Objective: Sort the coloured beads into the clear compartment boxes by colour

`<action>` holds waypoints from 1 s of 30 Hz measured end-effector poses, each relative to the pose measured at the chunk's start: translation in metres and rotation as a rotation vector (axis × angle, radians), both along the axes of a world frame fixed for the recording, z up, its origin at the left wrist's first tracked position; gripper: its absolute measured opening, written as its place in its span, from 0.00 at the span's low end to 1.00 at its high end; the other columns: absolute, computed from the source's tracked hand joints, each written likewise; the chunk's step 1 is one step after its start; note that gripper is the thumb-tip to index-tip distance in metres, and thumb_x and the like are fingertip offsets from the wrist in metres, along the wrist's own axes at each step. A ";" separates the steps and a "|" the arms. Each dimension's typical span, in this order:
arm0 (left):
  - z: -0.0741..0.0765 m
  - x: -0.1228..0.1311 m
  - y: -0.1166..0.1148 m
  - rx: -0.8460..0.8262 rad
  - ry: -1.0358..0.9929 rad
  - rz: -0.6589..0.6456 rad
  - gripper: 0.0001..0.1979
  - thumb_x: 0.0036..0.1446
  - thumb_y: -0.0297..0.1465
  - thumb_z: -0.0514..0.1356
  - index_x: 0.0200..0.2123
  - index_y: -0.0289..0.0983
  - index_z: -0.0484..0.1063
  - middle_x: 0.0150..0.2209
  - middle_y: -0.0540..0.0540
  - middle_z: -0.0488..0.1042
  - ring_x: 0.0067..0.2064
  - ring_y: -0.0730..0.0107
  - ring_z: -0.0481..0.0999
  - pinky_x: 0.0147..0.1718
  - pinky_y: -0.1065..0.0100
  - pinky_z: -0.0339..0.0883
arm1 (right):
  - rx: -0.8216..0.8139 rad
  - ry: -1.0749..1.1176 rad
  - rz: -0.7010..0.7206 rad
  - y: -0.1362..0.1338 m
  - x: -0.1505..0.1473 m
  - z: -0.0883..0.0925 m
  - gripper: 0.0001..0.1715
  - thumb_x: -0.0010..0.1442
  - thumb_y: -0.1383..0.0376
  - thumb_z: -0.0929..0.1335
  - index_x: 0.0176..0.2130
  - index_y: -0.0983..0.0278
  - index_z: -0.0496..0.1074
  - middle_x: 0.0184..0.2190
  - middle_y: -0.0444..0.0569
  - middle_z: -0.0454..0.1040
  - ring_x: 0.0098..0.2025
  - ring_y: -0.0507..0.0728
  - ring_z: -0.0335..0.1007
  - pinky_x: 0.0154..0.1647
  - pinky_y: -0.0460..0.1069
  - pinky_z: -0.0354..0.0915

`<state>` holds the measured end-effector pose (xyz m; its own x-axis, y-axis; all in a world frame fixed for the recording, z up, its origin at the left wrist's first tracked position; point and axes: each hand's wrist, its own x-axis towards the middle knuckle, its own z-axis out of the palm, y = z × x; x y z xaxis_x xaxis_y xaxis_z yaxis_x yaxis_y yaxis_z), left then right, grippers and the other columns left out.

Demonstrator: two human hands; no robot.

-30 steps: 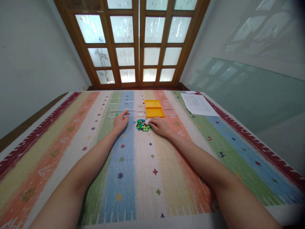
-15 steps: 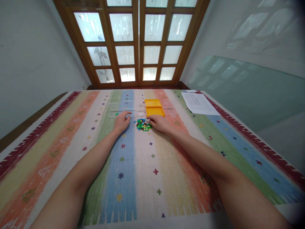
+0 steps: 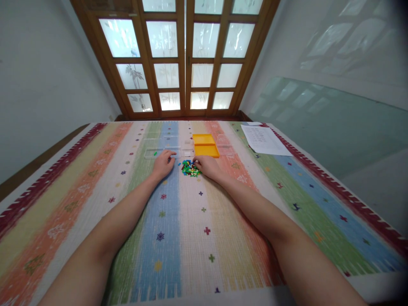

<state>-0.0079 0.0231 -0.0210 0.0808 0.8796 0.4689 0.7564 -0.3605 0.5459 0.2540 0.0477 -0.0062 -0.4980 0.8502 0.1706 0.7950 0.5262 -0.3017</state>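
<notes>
A pile of small plastic building bricks (image 3: 190,170), mostly green with some blue, brown, white and yellow, lies on the striped cloth. Over its right edge is my right hand (image 3: 207,165), fingers bent together at the bricks; whatever is between the fingertips is too small to make out. My left hand (image 3: 163,163) rests left of the pile, its index finger stretched out and the thumb apart from it, with nothing visible held. Just behind it stands a clear plastic box (image 3: 147,155) with a green brick (image 3: 155,153) in it.
An open yellow case (image 3: 205,150) lies behind the pile, with a clear plastic box (image 3: 225,149) on its right. Printed paper (image 3: 266,140) lies at the back right. The tablecloth (image 3: 194,238) covers the table, a wall stands on either side and a glazed wooden door (image 3: 185,63) beyond.
My right hand's fingers have shifted slightly left and down at the pile's edge. My left hand has kept its place. The view has shifted a little.
</notes>
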 end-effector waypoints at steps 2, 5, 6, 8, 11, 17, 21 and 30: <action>0.001 0.001 -0.001 -0.004 0.018 -0.009 0.14 0.65 0.29 0.57 0.49 0.39 0.79 0.48 0.44 0.78 0.40 0.64 0.76 0.44 0.62 0.71 | -0.003 0.016 -0.016 0.000 0.001 0.000 0.12 0.70 0.63 0.69 0.50 0.59 0.81 0.45 0.51 0.83 0.47 0.61 0.78 0.44 0.49 0.65; 0.003 0.001 -0.003 0.005 0.045 -0.043 0.13 0.65 0.29 0.57 0.48 0.40 0.79 0.48 0.44 0.78 0.39 0.65 0.75 0.44 0.62 0.71 | -0.005 0.036 -0.023 0.000 0.002 0.000 0.10 0.69 0.63 0.70 0.48 0.60 0.81 0.44 0.51 0.83 0.46 0.61 0.78 0.42 0.49 0.64; 0.003 0.002 -0.004 0.008 0.051 -0.053 0.13 0.65 0.29 0.57 0.48 0.40 0.79 0.48 0.44 0.78 0.39 0.65 0.75 0.44 0.62 0.70 | -0.006 0.044 -0.024 -0.001 0.002 0.000 0.09 0.69 0.63 0.70 0.47 0.60 0.81 0.44 0.51 0.83 0.45 0.61 0.78 0.41 0.49 0.63; 0.004 0.002 -0.005 0.009 0.058 -0.064 0.13 0.65 0.28 0.57 0.47 0.40 0.79 0.47 0.44 0.78 0.40 0.64 0.76 0.44 0.62 0.70 | -0.009 0.071 -0.025 -0.001 0.004 -0.001 0.08 0.69 0.63 0.71 0.46 0.60 0.80 0.43 0.51 0.83 0.44 0.60 0.77 0.40 0.49 0.63; 0.005 0.002 -0.005 -0.002 0.062 -0.068 0.13 0.65 0.28 0.56 0.47 0.40 0.79 0.47 0.44 0.77 0.43 0.63 0.76 0.46 0.62 0.70 | -0.001 0.148 -0.017 -0.002 0.008 -0.002 0.06 0.69 0.62 0.71 0.43 0.61 0.79 0.40 0.51 0.82 0.42 0.59 0.76 0.40 0.48 0.62; 0.006 0.003 -0.006 -0.015 0.069 -0.094 0.13 0.65 0.29 0.56 0.45 0.39 0.80 0.48 0.44 0.78 0.45 0.62 0.77 0.50 0.61 0.71 | 0.016 0.416 -0.050 0.001 0.019 0.007 0.05 0.67 0.65 0.68 0.41 0.62 0.76 0.37 0.48 0.80 0.37 0.57 0.73 0.38 0.48 0.62; 0.006 0.003 -0.006 -0.017 0.075 -0.109 0.13 0.65 0.29 0.55 0.46 0.40 0.80 0.48 0.44 0.77 0.47 0.61 0.77 0.50 0.61 0.71 | 0.020 0.547 -0.095 0.009 0.031 0.015 0.07 0.63 0.66 0.66 0.39 0.62 0.74 0.36 0.48 0.79 0.38 0.57 0.73 0.40 0.49 0.64; 0.006 0.003 -0.005 -0.027 0.086 -0.113 0.13 0.65 0.29 0.56 0.46 0.40 0.80 0.48 0.44 0.77 0.46 0.62 0.77 0.49 0.61 0.71 | -0.019 0.777 -0.167 0.035 0.053 0.007 0.11 0.57 0.59 0.66 0.39 0.61 0.74 0.37 0.51 0.79 0.39 0.59 0.74 0.44 0.54 0.70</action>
